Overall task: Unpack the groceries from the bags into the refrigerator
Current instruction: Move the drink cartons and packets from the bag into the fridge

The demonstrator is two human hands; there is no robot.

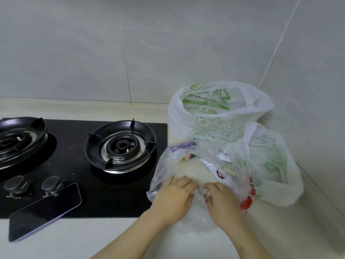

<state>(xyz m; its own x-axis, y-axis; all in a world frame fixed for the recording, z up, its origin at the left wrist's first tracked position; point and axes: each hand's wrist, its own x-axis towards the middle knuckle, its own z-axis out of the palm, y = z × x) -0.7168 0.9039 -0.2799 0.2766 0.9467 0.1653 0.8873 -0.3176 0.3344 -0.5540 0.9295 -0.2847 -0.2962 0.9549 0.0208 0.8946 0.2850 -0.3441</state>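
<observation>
— Where is the clear bag to be found?

— The clear bag (188,165) is seen lying on the pale desk (93,240), just right of the gas stove (78,184), with its near edge towards the person. Packets are seen through the plastic: a purple-and-white packet (183,146) at the far side and a white wrapper with red print (217,171) at the right. A red thing (246,202) at the right edge is too blurred to be named.

— And how is it held?

— It is gripped by both hands at its near edge. The fingers (186,182) of the left hand (175,197) are curled into the plastic. The fingers (211,186) of the right hand (224,202) are curled into it just beside them. The two hands are close but apart.

— What is placed around it?

— A white bag with green print (214,116) is standing open behind it, against the tiled wall (149,53). A second white bag (272,165) is slumped at the right, touching the clear one. On the stove, a round burner (120,146) is seen near the bag and two knobs (50,185) at the front. A dark phone (44,212) is laid partly on the stove's front edge, partly on the desk.
</observation>
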